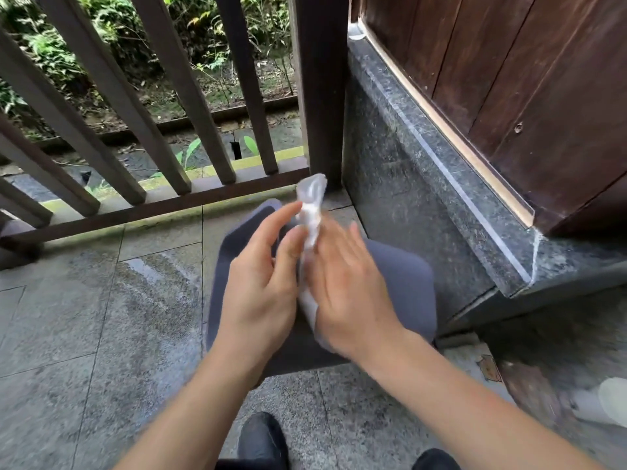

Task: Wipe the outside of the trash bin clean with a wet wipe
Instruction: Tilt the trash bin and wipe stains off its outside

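While both hands (pixel 305 283) blur, wet wipe (pixel 310 212) hides bin (pixel 400 286)

I see a grey stone-tiled floor (pixel 101 334) at lower left, a dark wooden railing (pixel 163 106) before daylit greenery (pixel 51 45), and a granite ledge (pixel 424 184) below brown wood panelling (pixel 509 79) at right.

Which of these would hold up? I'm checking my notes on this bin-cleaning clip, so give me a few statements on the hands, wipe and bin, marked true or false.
1. Both hands are on the white wipe. True.
2. The wipe is pressed flat against the bin's side. False: it is held up above the grey trash bin.
3. The bin stands by the wooden railing. True.
4. The bin stands on grass. False: it stands on stone paving.
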`<state>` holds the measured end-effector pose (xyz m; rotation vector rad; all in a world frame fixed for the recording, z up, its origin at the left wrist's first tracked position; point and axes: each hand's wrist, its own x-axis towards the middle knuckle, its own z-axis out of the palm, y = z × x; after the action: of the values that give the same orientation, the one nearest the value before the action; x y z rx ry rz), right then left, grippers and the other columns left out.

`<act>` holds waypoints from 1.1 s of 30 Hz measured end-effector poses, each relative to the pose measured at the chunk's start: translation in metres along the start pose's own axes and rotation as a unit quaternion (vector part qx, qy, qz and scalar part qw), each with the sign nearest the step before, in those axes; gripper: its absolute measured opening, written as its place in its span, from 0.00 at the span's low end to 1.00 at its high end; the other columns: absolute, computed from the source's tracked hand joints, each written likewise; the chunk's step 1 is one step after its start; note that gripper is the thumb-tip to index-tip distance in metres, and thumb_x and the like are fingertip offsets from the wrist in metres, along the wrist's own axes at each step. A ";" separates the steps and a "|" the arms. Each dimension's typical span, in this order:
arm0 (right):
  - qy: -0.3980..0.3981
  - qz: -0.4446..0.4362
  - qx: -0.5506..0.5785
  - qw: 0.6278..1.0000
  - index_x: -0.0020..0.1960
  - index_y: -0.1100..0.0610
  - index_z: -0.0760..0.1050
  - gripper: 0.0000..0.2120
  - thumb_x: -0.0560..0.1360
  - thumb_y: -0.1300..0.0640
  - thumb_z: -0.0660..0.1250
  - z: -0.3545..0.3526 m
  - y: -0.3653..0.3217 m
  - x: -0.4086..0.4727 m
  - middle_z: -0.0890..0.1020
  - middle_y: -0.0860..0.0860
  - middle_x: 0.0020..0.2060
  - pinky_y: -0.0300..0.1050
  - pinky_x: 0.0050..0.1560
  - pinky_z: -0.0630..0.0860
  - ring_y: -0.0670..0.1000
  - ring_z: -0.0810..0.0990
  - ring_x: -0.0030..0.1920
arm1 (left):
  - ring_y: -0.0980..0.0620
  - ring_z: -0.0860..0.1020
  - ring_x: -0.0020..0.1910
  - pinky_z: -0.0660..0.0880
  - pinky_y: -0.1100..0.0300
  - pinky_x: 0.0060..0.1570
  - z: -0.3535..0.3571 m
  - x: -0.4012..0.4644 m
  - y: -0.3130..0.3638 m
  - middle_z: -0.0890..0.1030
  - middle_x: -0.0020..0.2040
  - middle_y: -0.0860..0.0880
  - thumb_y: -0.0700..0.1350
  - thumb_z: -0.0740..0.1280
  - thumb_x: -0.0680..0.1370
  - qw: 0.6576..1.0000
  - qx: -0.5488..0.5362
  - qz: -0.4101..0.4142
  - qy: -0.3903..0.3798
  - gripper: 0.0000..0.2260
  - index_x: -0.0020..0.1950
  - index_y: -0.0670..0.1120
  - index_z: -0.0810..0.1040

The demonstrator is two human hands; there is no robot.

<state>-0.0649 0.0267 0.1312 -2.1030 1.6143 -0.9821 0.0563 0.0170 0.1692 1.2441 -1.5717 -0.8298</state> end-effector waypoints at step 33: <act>-0.141 0.031 0.014 0.989 0.79 0.61 0.58 0.27 0.80 0.59 0.51 0.031 0.029 -0.020 0.70 0.56 0.74 0.53 0.79 0.58 0.55 0.67 0.75 | 0.69 0.73 0.24 0.70 0.58 0.36 -0.009 0.015 -0.023 0.77 0.35 0.71 0.27 0.60 0.73 0.957 0.057 -0.259 -0.114 0.38 0.72 0.64 0.71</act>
<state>-0.0674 0.0317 0.0842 -2.0510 1.5045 -0.6481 0.0717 -0.0031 0.1546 1.7337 -1.5054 -1.2633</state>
